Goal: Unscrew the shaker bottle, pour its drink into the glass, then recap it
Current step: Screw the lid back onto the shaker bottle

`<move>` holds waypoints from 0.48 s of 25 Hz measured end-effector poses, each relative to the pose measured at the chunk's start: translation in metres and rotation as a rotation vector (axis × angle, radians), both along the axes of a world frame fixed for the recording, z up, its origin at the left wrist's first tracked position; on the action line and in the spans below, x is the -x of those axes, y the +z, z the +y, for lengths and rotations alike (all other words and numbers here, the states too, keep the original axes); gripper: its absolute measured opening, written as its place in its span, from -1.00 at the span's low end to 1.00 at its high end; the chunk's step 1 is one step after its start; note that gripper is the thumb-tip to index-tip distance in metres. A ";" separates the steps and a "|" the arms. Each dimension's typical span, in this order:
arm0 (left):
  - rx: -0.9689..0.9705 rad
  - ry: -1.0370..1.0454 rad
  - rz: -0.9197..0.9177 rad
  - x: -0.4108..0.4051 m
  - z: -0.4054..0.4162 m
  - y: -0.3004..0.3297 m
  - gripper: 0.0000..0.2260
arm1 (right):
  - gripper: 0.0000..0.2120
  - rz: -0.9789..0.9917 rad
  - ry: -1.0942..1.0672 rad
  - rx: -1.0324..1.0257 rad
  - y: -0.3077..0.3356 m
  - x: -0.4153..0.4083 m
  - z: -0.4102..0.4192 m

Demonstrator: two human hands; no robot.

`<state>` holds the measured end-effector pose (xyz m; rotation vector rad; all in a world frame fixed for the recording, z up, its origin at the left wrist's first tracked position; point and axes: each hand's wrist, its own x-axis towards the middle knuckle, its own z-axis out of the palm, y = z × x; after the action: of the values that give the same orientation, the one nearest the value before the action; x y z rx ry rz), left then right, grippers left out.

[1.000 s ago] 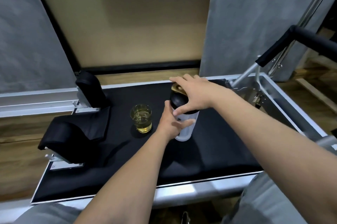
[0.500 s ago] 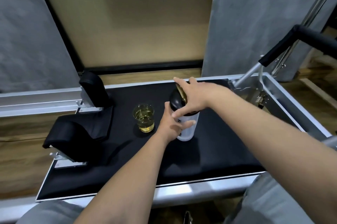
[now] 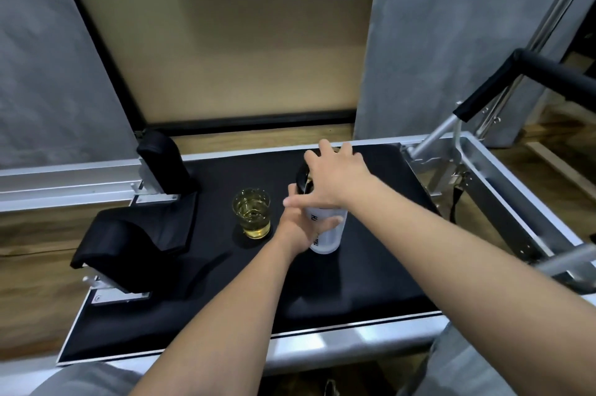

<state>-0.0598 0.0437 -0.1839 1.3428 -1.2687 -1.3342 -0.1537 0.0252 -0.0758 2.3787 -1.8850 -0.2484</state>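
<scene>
The shaker bottle [image 3: 326, 236] stands upright on the black padded platform [image 3: 354, 282], its body clear and whitish with dark lettering. My left hand [image 3: 301, 227] wraps around the body from the left. My right hand [image 3: 335, 182] lies over the top and grips the black lid [image 3: 302, 176], most of which is hidden under the palm. A short glass [image 3: 252, 213] holding yellow drink stands just left of the bottle, a small gap apart from my left hand.
Two black shoulder pads [image 3: 163, 165] and a black headrest [image 3: 129, 244] sit at the platform's left. A metal frame rail [image 3: 503, 189] and a padded bar [image 3: 548, 71] rise on the right. Grey walls stand behind; wood floor lies beyond the left edge.
My right hand has turned on the lid, its fingers swinging from the near side toward the far side. The left hand, the bottle and the glass stay where they were.
</scene>
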 end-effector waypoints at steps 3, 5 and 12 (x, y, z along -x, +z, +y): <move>-0.154 -0.053 0.110 -0.001 -0.001 -0.002 -0.32 | 0.08 0.203 0.469 0.078 0.021 0.032 -0.008; -0.191 -0.028 0.099 0.007 -0.003 0.000 -0.32 | -0.04 0.197 0.575 0.064 0.021 0.046 -0.010; 0.106 -0.023 -0.163 -0.001 0.002 0.001 -0.74 | 0.00 0.076 -0.086 -0.025 0.008 -0.008 -0.009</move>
<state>-0.0592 0.0458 -0.1826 1.3888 -1.4480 -1.1746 -0.1455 0.0160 -0.0673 2.2720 -1.9628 -0.3666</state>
